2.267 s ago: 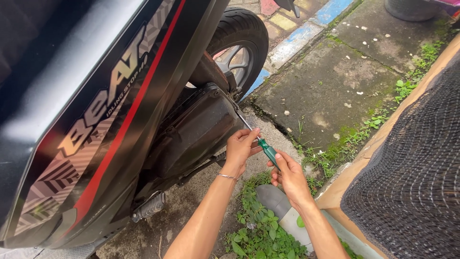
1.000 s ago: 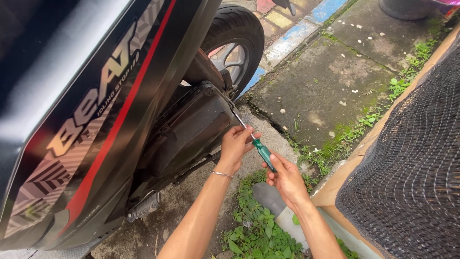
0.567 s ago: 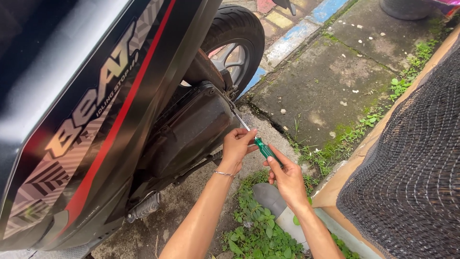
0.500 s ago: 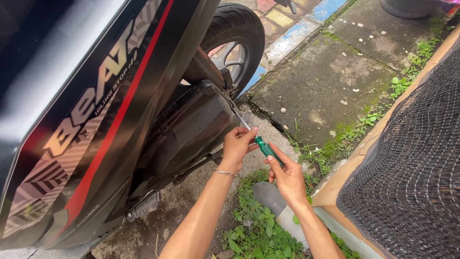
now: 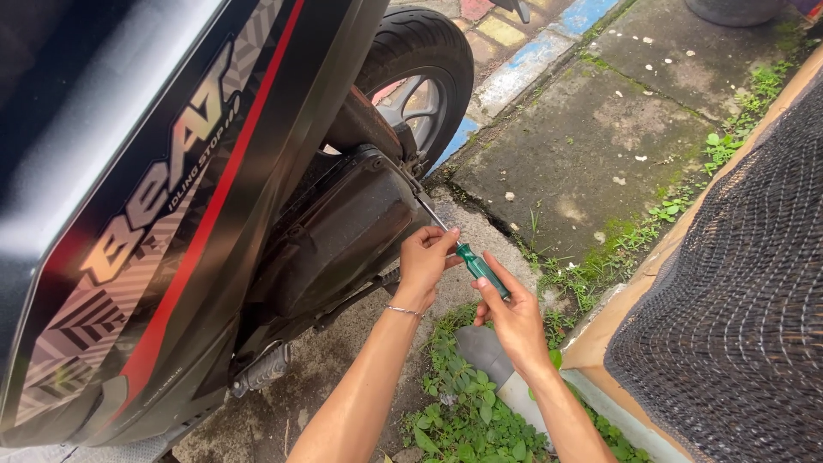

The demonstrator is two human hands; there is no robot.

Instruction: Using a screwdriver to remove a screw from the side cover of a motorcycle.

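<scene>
1. Screwdriver (image 5: 480,269) with a green handle lies slanted between my two hands, its thin metal shaft running up and left to the black engine cover (image 5: 343,240) of the scooter (image 5: 171,197).
2. My left hand (image 5: 426,266) is curled near the top of the handle, fingertips pinched on the screwdriver where shaft meets handle.
3. My right hand (image 5: 514,317) closes loosely on the lower end of the green handle, thumb and fingers wrapped around it.
4. Shaft tip sits at the rear edge of the engine cover, just below the rear wheel (image 5: 420,86); I cannot tell what it touches.
5. Scooter's black side panel carries a red stripe, and a footpeg (image 5: 261,370) sticks out low down.
6. Weeds (image 5: 471,411) grow under my forearms, beside cracked concrete paving (image 5: 591,146).
7. Dark mesh surface (image 5: 737,300) fills the right side.
</scene>
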